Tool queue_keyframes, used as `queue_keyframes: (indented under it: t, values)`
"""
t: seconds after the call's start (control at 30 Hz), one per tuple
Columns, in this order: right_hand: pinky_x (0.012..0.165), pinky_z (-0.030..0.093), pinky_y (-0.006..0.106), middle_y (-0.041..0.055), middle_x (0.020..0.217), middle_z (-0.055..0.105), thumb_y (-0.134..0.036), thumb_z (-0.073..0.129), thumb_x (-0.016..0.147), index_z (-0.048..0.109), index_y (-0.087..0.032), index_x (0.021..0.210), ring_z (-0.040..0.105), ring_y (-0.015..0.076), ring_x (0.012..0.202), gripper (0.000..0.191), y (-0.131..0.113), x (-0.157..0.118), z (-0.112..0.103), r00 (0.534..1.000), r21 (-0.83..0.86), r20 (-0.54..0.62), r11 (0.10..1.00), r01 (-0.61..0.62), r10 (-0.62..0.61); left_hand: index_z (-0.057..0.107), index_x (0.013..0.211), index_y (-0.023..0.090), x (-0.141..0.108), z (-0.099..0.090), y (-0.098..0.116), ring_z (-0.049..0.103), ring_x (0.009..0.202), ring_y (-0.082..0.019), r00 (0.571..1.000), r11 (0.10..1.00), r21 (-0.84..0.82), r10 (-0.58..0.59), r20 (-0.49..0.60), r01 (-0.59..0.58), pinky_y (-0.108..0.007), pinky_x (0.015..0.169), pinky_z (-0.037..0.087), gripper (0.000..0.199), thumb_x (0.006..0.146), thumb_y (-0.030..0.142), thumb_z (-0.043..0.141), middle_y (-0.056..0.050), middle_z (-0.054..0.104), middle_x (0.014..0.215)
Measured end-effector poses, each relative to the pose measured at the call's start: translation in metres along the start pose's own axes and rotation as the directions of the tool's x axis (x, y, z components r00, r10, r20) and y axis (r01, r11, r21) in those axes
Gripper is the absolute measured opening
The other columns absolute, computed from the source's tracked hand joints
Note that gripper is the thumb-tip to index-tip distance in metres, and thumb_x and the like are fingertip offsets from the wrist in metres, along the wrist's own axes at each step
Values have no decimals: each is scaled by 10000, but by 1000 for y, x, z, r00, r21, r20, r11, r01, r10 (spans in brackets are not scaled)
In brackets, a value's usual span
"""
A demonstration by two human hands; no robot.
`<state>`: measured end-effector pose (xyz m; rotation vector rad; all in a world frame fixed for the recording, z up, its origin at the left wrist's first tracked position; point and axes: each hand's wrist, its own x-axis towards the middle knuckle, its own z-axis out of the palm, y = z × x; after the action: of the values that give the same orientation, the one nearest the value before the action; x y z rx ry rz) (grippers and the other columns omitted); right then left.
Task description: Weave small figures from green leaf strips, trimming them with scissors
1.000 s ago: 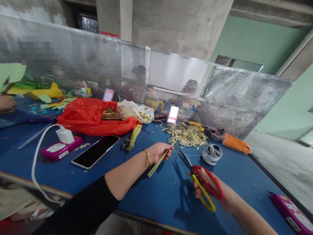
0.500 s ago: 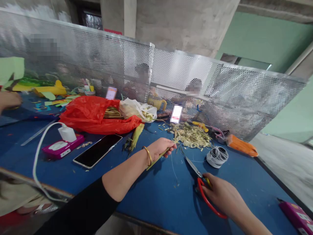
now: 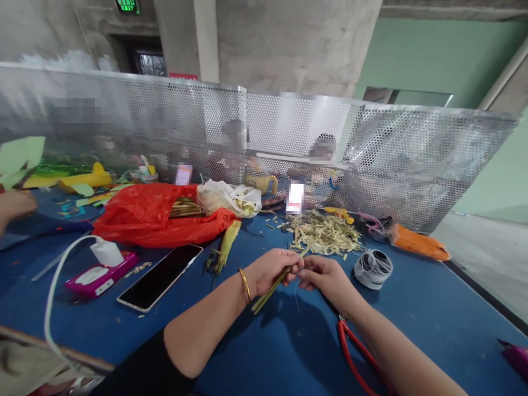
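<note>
My left hand (image 3: 272,270), with a gold bangle at the wrist, is closed round a small bundle of yellow-green dried leaf strips (image 3: 264,300). The strips' lower ends stick out below the fist, and a short tip shows above it. Close against it, my right hand (image 3: 328,279) has thumb and fingers pinched together at the bundle; what they grip is too small to make out. A fine thread hangs below the hands. Red-handled scissors (image 3: 345,344) lie on the table under my right forearm, their blades mostly hidden.
Beyond my hands lies a heap of leaf scraps (image 3: 325,234), with a spool of grey thread (image 3: 373,268) to its right. A red plastic bag (image 3: 136,214), a phone (image 3: 160,278) and a purple power strip (image 3: 101,278) stand left. A perforated metal screen (image 3: 297,124) runs behind; another person's hand (image 3: 16,206) is far left.
My right hand has let go of the scissors, leaving them on the table, and has moved up and left to my left hand. The left hand still holds the strips. The view has tilted slightly.
</note>
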<state>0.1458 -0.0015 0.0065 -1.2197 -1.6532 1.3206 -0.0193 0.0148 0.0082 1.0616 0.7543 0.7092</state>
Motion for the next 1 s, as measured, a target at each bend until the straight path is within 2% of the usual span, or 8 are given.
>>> queue_keyframes:
  t: [0.1,0.23,0.4,0.63,1.0]
  values:
    - [550,470,249,-28,561,602,-444,701,677,625,-165,689,584,127,539,289,9,-1,-6,990,11,-134,999,52,-50,565,709,144,4,-2,-3,399,443,-45,999,999,-40,-29,-14,28,-195,435,272,144,762,276,589,53,438,581]
    - [528,437,248,-31,529,564,-454,675,709,610,-173,643,537,120,511,296,3,-8,-19,977,-48,-181,993,105,-112,579,745,143,8,0,-10,382,433,-41,997,991,-120,-63,-36,58,-188,429,271,143,788,278,599,55,430,587]
    - [533,396,250,-34,503,522,-414,595,759,557,-191,598,480,117,501,279,-4,-9,-27,939,-168,-282,974,154,-197,614,788,126,9,2,-13,375,429,-39,990,983,-181,-49,-130,25,-184,428,296,124,810,242,575,49,436,578]
    - [558,382,254,-21,529,542,-400,570,763,572,-186,654,488,131,536,240,-3,-8,-40,893,-165,-400,974,153,-208,622,734,129,4,5,-11,411,432,-54,996,999,17,-50,-72,52,-197,430,345,131,791,240,582,42,455,569]
    - [548,312,236,-40,562,437,-322,488,853,506,-193,660,395,115,550,233,-8,-13,-43,820,-496,-379,842,212,-430,594,680,149,1,12,-13,401,434,-67,996,949,315,32,-82,-5,-195,419,346,201,788,308,533,43,438,543]
